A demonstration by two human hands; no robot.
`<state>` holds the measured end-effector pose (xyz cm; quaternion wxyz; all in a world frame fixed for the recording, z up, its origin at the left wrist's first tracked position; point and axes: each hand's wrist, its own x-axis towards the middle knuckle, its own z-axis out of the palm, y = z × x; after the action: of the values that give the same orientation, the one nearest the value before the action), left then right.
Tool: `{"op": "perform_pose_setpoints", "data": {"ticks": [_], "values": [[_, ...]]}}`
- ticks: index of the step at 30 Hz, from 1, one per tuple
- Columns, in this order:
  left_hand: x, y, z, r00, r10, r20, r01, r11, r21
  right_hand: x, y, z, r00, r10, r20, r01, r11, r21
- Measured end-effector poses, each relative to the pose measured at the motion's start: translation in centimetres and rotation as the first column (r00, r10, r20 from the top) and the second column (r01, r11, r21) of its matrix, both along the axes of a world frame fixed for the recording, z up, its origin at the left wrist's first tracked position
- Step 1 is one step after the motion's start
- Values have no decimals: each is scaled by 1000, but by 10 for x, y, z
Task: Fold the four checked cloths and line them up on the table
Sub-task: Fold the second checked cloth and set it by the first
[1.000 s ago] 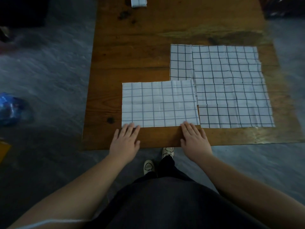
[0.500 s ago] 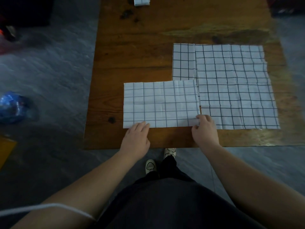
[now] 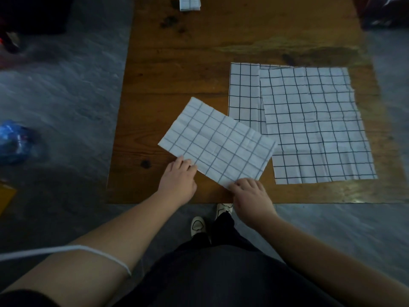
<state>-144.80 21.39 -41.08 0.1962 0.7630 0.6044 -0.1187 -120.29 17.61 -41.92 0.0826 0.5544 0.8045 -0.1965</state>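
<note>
A half-folded checked cloth (image 3: 218,142) lies turned at an angle on the wooden table (image 3: 177,74), near its front edge. My left hand (image 3: 178,179) pinches the cloth's near left edge. My right hand (image 3: 250,196) grips its near corner. To the right a large unfolded checked cloth (image 3: 314,127) lies flat, on top of another checked cloth (image 3: 243,91) whose left strip shows. A small folded checked cloth (image 3: 190,3) sits at the table's far edge.
Grey floor surrounds the table. A blue bag (image 3: 13,140) lies on the floor to the left. Dark objects stand at the far left and far right corners. My shoes (image 3: 199,224) are under the table's front edge.
Both hands have taken hold of the half-folded cloth's near edge and turned it clockwise, so it now lies at an angle over the neighbouring cloths' corner.
</note>
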Motion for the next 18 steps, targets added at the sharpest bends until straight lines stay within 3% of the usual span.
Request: {"op": "perform_pose_setpoints", "data": {"ticks": [11,14,18], "values": [[-40,41,-2,991,89,-100,-100,989,-106,-70,-7,1,959,203,-199,-223,971,-88],[-40,38,-2,990,125,-57,-131,986,-101,-73,-7,1,956,185,-229,-215,970,-111],[-24,5,5,990,80,120,-80,997,-9,-48,-7,1,964,57,-261,-83,992,-90]]}}
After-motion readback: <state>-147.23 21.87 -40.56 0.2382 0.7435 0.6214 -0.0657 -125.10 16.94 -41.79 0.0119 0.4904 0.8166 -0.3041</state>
